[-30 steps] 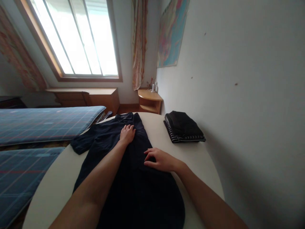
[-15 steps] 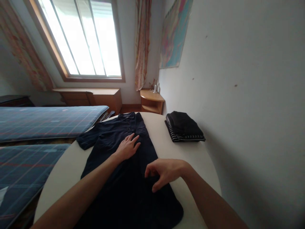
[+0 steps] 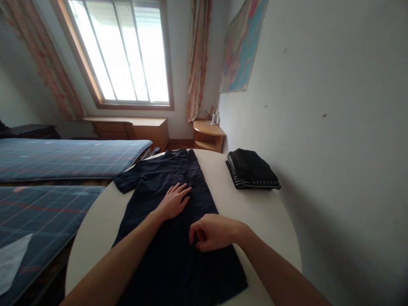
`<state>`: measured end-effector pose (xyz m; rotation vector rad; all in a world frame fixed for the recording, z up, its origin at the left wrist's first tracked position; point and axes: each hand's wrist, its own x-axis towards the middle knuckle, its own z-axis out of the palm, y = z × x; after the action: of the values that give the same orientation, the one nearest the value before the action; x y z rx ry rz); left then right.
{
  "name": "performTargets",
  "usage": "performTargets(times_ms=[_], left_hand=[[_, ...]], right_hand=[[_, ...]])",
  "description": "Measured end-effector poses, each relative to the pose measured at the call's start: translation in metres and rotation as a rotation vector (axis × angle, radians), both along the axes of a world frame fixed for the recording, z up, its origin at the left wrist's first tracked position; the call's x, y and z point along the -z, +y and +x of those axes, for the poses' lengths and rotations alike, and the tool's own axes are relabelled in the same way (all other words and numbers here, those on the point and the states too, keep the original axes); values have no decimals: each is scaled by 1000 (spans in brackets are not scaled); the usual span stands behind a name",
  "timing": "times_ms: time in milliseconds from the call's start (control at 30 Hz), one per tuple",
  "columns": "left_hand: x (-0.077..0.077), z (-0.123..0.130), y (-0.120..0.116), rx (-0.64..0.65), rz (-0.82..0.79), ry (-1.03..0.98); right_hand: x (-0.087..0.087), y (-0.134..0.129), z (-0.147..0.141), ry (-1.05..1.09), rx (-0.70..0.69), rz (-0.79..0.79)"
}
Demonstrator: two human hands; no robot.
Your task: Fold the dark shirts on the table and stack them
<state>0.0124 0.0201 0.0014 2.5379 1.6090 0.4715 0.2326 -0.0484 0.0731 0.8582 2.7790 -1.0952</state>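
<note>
A dark navy short-sleeved shirt (image 3: pixel 159 174) with a collar and button placket lies spread on the round cream table (image 3: pixel 219 187). Its collar points to the far edge and one sleeve sticks out to the left; the right sleeve is out of sight. My left hand (image 3: pixel 174 202) rests flat on the middle of the shirt, fingers stretched and a little spread. Lower and to the right, my right hand (image 3: pixel 212 233) is over the shirt with its fingers curled in and the thumb close to them. No cloth shows between those fingers.
A stack of folded black clothes (image 3: pixel 251 170) with white-striped edges sits on the table's right, near the wall (image 3: pixel 344 170). Blue plaid mattresses (image 3: pixel 73 159) lie to the left, one with a white paper (image 3: pixel 14 259). A wooden corner shelf (image 3: pixel 208 129) stands behind.
My right hand has shifted slightly left, and its fingers and thumb have drawn closer together. The shirt's lower right hem now looks more squared. My left hand stays on the cloth; the view has turned slightly left.
</note>
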Motion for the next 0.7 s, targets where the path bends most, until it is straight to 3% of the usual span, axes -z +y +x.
performTargets(times_ms=[200,500,700], left_hand=[[0,-3,-1,38,-7,-23],[-1,0,-2,11,-3,-23],[-3,2,2,-27,36,-42]], right_hand=[[4,-1,0,-35,-71,-65],[-12,-10,0,-63,-92,-113],[-4,-12,-3,-106,-117,-64]])
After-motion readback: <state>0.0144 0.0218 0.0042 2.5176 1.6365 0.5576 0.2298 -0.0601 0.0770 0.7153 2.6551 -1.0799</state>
